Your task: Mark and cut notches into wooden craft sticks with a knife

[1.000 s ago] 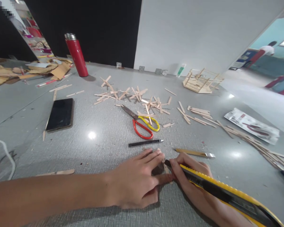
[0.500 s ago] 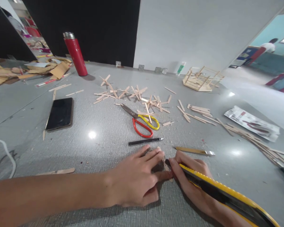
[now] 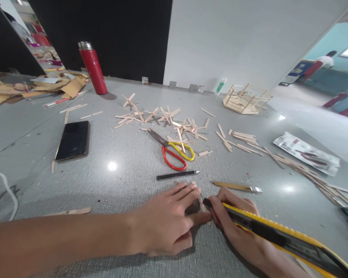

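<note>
My right hand (image 3: 232, 222) is closed around a yellow and black utility knife (image 3: 281, 233). The knife's tip end points left, down at a small wooden craft stick (image 3: 202, 205) on the table. My left hand (image 3: 169, 220) pins this stick to the tabletop with its fingertips, the thumb side toward me. Much of the stick is covered by my fingers. Just beyond the hands lie a black pen (image 3: 176, 175) and a narrow brownish-gold blade tool (image 3: 234, 186). Scissors (image 3: 174, 148) with red and yellow handles rest behind the pen.
Loose craft sticks (image 3: 165, 116) are scattered across the middle. A phone (image 3: 73, 141) and a red bottle (image 3: 93, 69) are at left, near cardboard scraps (image 3: 72, 87). At right are a stick frame (image 3: 245, 101), a plastic packet (image 3: 307, 152) and long wooden strips (image 3: 310, 172).
The knife and my right hand have shifted very slightly at the stick. My left hand keeps its place, and the whole view has moved a little.
</note>
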`<state>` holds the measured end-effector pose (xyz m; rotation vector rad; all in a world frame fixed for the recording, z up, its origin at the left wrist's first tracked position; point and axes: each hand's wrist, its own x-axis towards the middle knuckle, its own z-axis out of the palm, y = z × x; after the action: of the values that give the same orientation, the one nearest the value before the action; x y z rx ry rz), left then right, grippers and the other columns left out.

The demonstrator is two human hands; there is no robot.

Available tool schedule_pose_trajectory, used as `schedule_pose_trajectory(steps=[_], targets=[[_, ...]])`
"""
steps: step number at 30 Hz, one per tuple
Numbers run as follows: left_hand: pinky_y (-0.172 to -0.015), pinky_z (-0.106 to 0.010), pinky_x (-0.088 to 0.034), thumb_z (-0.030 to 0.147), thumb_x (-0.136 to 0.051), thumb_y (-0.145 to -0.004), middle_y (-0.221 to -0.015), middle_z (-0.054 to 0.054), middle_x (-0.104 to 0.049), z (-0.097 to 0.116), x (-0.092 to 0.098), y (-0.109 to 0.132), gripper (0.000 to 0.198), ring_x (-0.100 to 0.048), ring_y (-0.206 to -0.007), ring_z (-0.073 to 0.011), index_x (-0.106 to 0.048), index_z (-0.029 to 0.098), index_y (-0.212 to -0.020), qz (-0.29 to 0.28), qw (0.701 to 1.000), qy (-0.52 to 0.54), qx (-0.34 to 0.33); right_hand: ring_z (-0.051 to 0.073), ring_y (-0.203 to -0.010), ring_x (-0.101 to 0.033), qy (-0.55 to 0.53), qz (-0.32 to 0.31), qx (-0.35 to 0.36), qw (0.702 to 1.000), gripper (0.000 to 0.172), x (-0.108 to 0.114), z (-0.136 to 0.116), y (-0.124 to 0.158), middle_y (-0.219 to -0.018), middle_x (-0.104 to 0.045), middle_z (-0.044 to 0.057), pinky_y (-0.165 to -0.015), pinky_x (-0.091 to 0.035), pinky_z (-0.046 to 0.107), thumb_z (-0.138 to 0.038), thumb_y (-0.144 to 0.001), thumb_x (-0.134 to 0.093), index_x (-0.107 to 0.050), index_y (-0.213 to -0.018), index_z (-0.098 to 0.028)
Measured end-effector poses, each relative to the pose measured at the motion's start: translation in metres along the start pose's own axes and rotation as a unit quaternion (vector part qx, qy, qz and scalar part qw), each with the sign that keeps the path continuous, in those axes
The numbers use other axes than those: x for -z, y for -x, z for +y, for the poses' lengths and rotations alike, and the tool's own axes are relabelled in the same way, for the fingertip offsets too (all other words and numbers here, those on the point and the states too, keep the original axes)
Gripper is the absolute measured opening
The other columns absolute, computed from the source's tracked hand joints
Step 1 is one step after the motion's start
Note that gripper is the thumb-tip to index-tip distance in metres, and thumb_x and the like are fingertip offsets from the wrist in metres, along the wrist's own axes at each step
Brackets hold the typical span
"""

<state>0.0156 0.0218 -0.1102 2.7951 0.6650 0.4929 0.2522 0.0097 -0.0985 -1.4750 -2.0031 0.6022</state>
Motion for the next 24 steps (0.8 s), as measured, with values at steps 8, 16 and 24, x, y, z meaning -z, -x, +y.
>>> schedule_pose_trajectory(steps=[8, 16, 24], targets=[[-0.129, -0.049, -0.027, 0.037, -0.053, -0.103, -0.161, -0.030, -0.040, 0.001, 0.004, 0.000, 0.053, -0.035, -0.156, -0.0403, -0.054, 0.013, -0.151, 0.001, 1.000, -0.013, -0.012, 0.010, -0.046, -0.043, 0.055, 0.047, 0.049, 0.996, 0.041, -0.004, 0.001, -0.003, -0.055, -0.046, -0.007, -0.048, -0.038, 0.024, -0.037, -0.102, -0.056, -0.047, -0.064, -0.025], [-0.128, -0.051, -0.031, 0.032, -0.055, -0.103, -0.166, -0.024, -0.038, 0.000, 0.003, 0.001, 0.051, -0.032, -0.157, -0.0387, -0.054, 0.019, -0.152, 0.008, 1.000, 0.018, -0.004, 0.010, -0.050, -0.058, 0.033, 0.054, 0.055, 0.996, 0.018, 0.006, 0.001, -0.006, -0.065, -0.065, -0.005, -0.051, -0.047, 0.021, -0.035, -0.104, -0.060, -0.065, -0.091, -0.024], [-0.125, -0.052, -0.035, 0.031, -0.051, -0.104, -0.157, -0.030, -0.047, -0.001, 0.001, 0.004, 0.046, -0.041, -0.152, -0.0411, -0.059, 0.015, -0.146, 0.038, 0.999, -0.029, -0.019, 0.023, -0.090, -0.079, 0.221, -0.072, 0.229, 0.945, 0.038, 0.062, 0.048, -0.020, -0.119, -0.078, 0.011, -0.072, -0.058, 0.030, -0.017, -0.105, -0.045, -0.062, -0.138, -0.026]])
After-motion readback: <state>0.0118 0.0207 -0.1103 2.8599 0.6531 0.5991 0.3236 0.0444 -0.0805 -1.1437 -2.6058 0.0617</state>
